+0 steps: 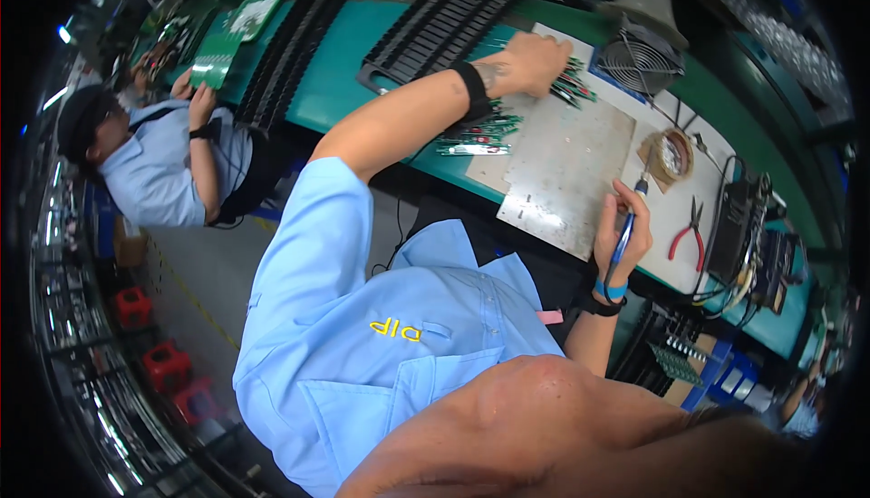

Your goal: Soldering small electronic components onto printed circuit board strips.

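Note:
My left hand [536, 63] reaches across the bench, with its fingers curled down at a pile of narrow green circuit boards [573, 86]. What lies between those fingertips is hidden. Below that wrist is a second heap of similar thin boards [480, 133]. In my right hand [627, 237] is a soldering iron [623, 246] with a blue handle, gripped like a pen and tip pointing away from me. Its tip comes close to a round tan holder [671, 155] with silvery material inside. A flat metal plate [566, 167] lies between my two hands.
Red-handled pliers [689, 235] lie right of my right hand, beside a black box with cables [732, 226]. A fan [641, 61] stands at the back. Black slotted racks [449, 18] occupy the far left bench. A co-worker [163, 154] at left holds a green board [216, 60].

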The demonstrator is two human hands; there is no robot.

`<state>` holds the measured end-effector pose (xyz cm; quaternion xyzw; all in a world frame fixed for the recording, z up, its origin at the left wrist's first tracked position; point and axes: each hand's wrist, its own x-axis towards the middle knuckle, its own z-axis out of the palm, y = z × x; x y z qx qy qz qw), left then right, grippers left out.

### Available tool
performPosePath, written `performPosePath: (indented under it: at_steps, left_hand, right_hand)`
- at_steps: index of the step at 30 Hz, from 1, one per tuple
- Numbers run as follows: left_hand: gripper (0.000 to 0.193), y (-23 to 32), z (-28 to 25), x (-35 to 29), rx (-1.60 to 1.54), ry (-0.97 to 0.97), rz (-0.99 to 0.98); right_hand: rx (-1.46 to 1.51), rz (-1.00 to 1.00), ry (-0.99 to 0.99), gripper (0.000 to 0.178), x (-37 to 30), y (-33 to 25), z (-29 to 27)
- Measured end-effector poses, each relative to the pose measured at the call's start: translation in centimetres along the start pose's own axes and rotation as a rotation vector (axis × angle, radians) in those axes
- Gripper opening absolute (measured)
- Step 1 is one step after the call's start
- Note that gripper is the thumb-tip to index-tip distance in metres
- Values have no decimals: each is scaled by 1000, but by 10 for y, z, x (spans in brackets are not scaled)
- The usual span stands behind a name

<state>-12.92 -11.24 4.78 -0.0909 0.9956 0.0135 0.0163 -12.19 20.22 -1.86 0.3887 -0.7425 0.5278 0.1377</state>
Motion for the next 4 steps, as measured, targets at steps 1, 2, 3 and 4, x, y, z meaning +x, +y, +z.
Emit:
performPosePath:
  at_steps: [1, 2, 3, 4]
  left_hand:
    - [61, -1, 0, 1, 0, -14, 12]
    - [61, 0, -1, 1, -3, -31, 29]
    - [62, -2, -1, 1, -7, -48, 49]
    - [62, -6, -1, -2, -6, -47, 36]
  right_hand:
    - [-8, 2, 14, 27, 0, 1, 0]
    - [4, -4, 4, 27, -1, 4, 0]
    - [10, 25, -3, 28, -3, 7, 1]
    - [14, 54, -8, 29, -4, 9, 3]
